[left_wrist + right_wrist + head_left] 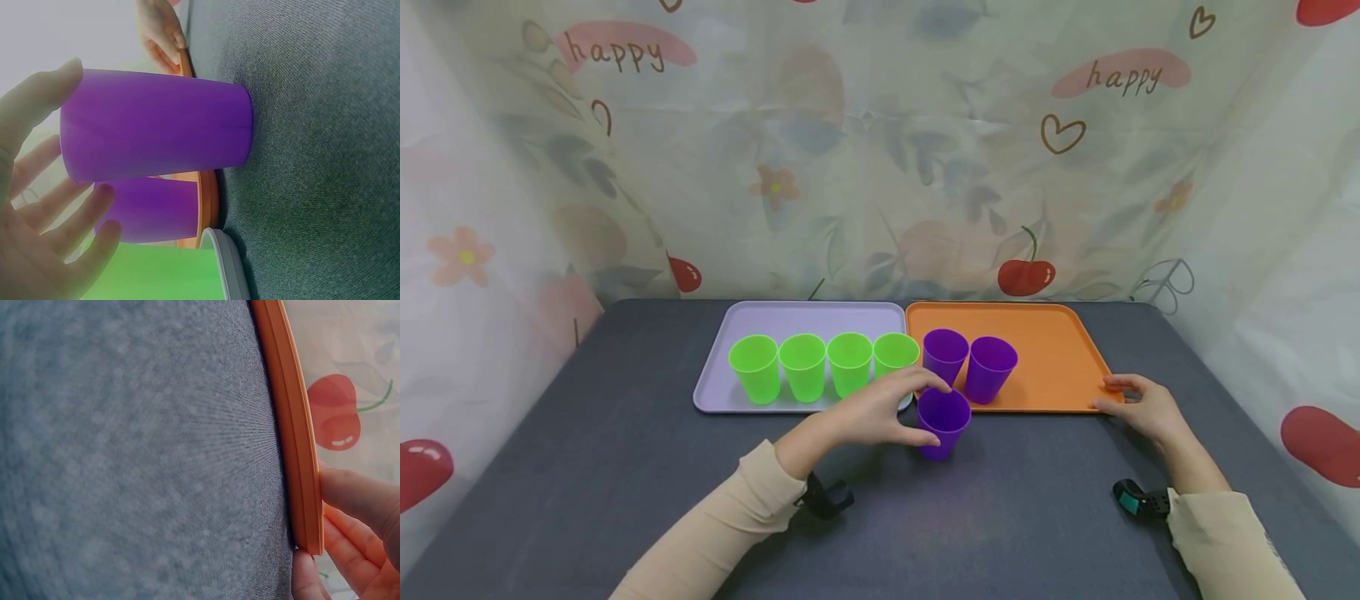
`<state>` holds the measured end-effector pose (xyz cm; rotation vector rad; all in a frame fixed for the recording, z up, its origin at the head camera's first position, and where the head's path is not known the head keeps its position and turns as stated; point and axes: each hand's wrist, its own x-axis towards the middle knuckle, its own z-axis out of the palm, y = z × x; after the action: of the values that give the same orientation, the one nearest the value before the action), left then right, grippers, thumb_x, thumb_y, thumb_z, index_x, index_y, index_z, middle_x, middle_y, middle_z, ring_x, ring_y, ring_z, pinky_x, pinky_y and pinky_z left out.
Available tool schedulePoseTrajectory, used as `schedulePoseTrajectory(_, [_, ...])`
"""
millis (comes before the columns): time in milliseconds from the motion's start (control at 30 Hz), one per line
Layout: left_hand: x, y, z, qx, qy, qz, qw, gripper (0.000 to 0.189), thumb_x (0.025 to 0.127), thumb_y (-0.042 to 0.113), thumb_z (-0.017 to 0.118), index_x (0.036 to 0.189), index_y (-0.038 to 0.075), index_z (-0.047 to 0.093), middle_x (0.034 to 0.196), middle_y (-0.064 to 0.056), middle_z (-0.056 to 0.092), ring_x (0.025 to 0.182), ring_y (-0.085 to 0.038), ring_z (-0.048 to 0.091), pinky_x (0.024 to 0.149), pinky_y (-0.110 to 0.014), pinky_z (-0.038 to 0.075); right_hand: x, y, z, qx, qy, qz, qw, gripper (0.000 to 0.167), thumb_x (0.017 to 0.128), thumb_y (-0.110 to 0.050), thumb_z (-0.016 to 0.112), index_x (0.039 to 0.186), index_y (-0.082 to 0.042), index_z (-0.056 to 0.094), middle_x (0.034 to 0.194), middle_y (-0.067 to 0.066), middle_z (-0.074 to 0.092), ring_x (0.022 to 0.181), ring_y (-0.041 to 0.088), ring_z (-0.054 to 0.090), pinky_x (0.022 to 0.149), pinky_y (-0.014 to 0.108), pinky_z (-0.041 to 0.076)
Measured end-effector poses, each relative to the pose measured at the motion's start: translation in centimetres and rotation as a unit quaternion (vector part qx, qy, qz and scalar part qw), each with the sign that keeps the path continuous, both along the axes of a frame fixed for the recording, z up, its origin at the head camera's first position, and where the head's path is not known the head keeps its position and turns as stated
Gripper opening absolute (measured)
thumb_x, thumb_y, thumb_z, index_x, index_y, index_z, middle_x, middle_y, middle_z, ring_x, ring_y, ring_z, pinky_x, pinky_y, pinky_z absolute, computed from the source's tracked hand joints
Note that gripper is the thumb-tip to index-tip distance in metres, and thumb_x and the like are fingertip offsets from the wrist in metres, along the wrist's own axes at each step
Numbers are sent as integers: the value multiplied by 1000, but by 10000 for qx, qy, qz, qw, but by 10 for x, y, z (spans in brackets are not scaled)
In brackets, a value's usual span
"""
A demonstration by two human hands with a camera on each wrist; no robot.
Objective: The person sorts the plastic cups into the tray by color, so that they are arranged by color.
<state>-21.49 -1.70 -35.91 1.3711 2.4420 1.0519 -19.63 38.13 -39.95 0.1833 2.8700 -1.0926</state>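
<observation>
My left hand is at a purple cup, thumb on the near side and fingers on the far side of its rim. This cup is upright, in front of the seam between the two trays. Its base is close to the dark tabletop in the left wrist view. Two more purple cups stand at the left part of the orange tray. My right hand pinches the front right corner of that tray, its thumb against the edge.
A lilac tray adjoins the orange one on the left. Several green cups stand in a row on it, the rightmost partly behind my left hand. A patterned curtain hangs behind the dark table and along both sides.
</observation>
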Motion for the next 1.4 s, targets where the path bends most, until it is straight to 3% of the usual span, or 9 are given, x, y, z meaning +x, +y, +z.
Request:
schedulePoseTrajectory(1100, [-2,2,-5,27,-209,106,9997,53,78,24,75,124,11,54,124,-5,56,115,-17,51,100,-39,43,1,-2,1,-12,-9,-25,10000,66,88,-36,62,133,7,41,134,32,42,120,46,41,89,48,43])
schedulePoseTrajectory(1400, [-2,5,-4,124,-67,77,9999,53,78,26,75,124,11,54,125,-4,57,117,-16,52,99,-36,44,1,-1,2,-12,3,-6,10000,65,88,-37,62,133,7,42,134,32,43,120,46,39,87,46,43])
